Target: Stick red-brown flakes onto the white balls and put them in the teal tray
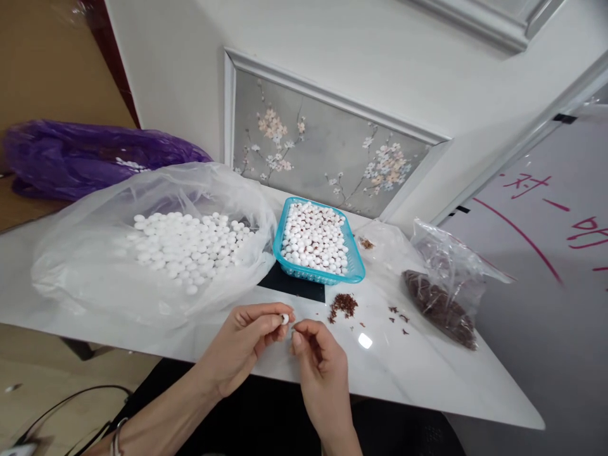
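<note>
Between the thumb and fingers of my left hand (pixel 249 335) is a small white ball (pixel 285 318) with a dark spot on its side. Close to its right, my right hand (pixel 323 370) is closed in a pinch; anything between those fingertips is too small to make out. Just beyond the hands lies a little heap of reddish-brown bits (pixel 344 306). Several loose dark bits (pixel 398 314) are scattered to its right. A blue plastic basket (pixel 357 269) behind the hands holds many white balls, some showing brown specks.
A large clear plastic bag (pixel 90 253) of white balls spreads over the left of the white table (pixel 441 386). Behind it is a purple bag (pixel 95 155). On the right stand a zip bag of brown material (pixel 439 307) and a whiteboard (pixel 536 304).
</note>
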A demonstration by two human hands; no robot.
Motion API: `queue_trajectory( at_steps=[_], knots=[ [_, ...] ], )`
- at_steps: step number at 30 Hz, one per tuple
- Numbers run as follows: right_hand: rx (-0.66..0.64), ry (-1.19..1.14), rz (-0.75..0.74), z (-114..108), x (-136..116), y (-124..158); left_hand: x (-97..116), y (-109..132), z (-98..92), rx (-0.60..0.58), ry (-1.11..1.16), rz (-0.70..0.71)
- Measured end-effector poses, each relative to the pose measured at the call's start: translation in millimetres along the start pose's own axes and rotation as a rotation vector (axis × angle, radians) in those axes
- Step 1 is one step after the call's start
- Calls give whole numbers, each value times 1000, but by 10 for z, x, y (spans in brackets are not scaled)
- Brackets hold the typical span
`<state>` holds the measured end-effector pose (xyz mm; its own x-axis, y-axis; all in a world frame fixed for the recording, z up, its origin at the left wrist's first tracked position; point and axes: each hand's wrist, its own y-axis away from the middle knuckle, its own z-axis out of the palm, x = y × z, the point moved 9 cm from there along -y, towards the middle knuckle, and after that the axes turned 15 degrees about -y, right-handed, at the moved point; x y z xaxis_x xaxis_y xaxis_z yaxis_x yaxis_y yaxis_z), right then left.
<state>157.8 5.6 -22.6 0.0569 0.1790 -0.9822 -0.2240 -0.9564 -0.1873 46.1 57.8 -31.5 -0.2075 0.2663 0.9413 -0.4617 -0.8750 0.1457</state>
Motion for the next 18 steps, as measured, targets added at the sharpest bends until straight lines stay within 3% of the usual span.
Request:
queue_trajectory(
  at_steps=[3, 7, 9, 12, 18],
  knots=[
    [9, 89, -43, -88, -14, 20, -6, 10, -19, 23, 9, -1],
    [250, 384, -154, -541, -91, -43, -55, 34, -31, 28, 33, -35],
    [263, 554, -166, -656, -84, -116, -75, 40, -22, 0, 55, -44],
    [227, 703, -171, -695, -44, -199, -67, 43, -19, -29, 86, -22],
    [228, 739, -181, -652, -12, -190, -22, 62, 3, 2, 48, -13]
  ],
)
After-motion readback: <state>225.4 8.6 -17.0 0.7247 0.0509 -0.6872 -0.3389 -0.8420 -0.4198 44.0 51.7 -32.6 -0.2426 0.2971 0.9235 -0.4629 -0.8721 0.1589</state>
